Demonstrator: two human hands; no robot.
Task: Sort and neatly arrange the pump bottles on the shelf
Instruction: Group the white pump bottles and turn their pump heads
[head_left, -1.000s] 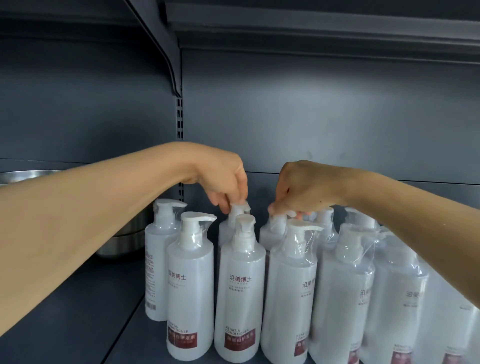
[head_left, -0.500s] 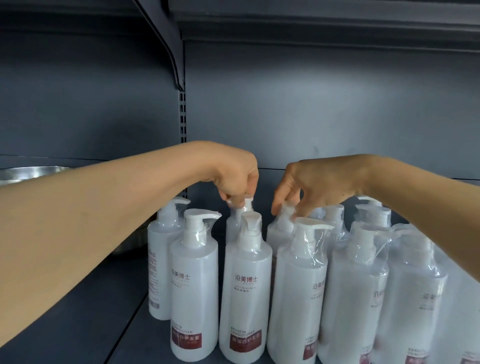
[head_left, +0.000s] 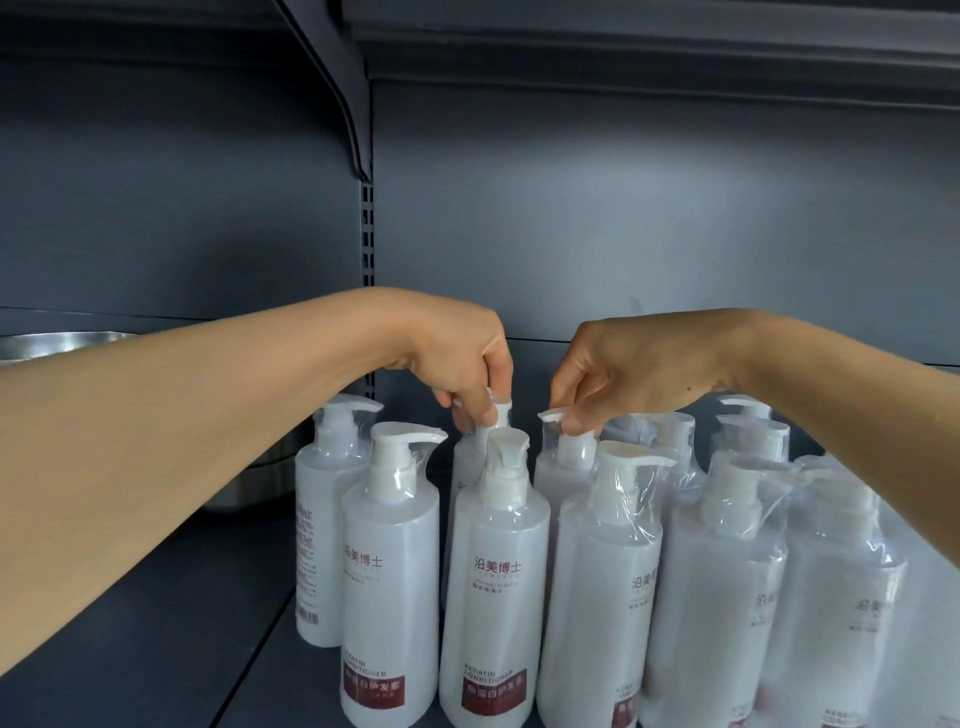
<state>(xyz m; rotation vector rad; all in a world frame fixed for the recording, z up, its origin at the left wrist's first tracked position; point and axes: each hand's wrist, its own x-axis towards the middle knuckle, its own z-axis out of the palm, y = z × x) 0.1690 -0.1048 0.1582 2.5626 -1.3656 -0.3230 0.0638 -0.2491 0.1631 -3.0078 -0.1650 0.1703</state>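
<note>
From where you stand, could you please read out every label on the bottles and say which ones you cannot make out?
"沿美博士": brand on the front-row bottles, clearest on the second front bottle.
"KERATIN CONDITIONER": above its dark red band, and on the leftmost front bottle.
Band characters: blurred.
Small print and barcode on the back-left bottle: unreadable.
Bottles to the right: labels cut off.

Pump bottles (head_left: 389, 561) white, dark red label bands; shelf (head_left: 171, 613) dark grey; bowl (head_left: 47, 345) silver
</note>
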